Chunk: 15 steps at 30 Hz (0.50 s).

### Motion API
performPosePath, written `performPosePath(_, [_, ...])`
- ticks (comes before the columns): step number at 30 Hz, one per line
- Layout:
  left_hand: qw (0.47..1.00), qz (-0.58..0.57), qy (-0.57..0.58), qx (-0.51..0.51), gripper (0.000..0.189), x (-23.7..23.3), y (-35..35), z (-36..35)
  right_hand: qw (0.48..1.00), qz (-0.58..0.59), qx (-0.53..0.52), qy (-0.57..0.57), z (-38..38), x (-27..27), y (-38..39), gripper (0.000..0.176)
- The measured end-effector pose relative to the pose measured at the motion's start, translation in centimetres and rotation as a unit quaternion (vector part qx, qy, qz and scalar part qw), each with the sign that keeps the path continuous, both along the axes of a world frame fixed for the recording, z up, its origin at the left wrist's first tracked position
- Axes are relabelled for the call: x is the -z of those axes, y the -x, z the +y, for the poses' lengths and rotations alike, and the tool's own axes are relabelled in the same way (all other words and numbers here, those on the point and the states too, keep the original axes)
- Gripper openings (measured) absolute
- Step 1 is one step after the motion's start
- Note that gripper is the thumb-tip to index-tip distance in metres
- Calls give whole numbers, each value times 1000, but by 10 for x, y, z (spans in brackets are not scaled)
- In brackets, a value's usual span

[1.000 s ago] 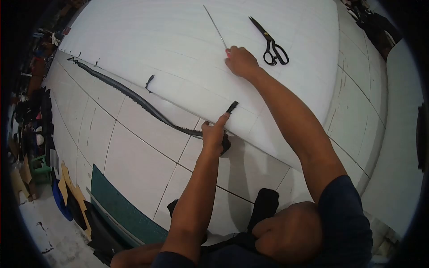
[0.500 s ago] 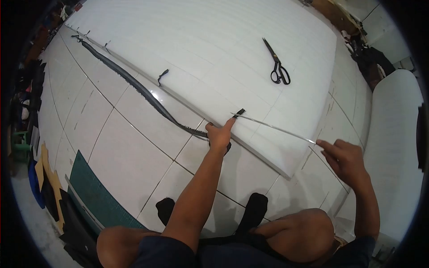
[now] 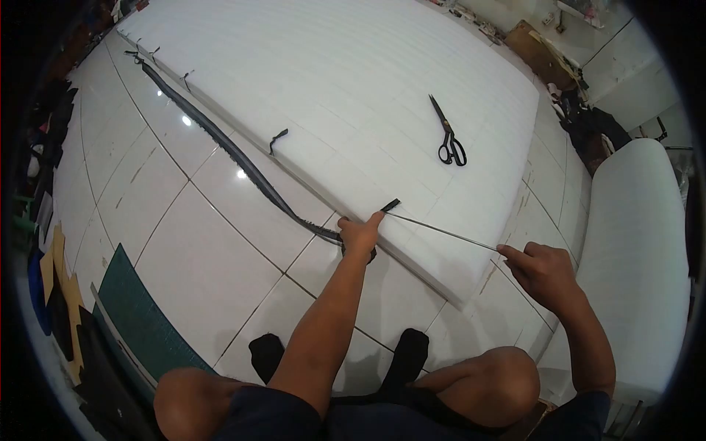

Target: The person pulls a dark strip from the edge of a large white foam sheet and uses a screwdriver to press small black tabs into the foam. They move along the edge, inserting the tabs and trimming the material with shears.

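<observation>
At the near edge of a thick white foam slab (image 3: 353, 88), my left hand (image 3: 359, 237) is closed around a black strip (image 3: 272, 192). The strip runs along the floor beside the slab, and a short black end (image 3: 391, 205) sticks out above my left fingertip. My right hand (image 3: 543, 273) grips one end of a thin metal rod (image 3: 448, 234). This rod crosses the slab's corner, its far tip close to my left index finger and the black end. Black-handled scissors (image 3: 448, 132) lie on the slab.
Several short black ties (image 3: 277, 140) stick out along the slab's edge. A green cutting mat (image 3: 151, 316) lies on the tiled floor at left, with a metal ruler (image 3: 121, 342) along it. A white foam roll (image 3: 636, 257) stands at right.
The view has shifted slightly. My right hand has come a little nearer my left, and the rod's tip, which reached past the black end, now sits at my left fingertip.
</observation>
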<state>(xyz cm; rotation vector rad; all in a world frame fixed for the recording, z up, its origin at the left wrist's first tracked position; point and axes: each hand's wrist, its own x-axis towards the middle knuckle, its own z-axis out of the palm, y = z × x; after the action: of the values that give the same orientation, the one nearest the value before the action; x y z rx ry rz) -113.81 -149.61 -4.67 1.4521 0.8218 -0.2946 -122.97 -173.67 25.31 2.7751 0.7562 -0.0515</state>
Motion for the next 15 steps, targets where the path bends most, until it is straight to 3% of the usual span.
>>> performPosePath(15, [999,29,14,19,107,-18,0,7,995,92,35,7,32,-29,-42,21])
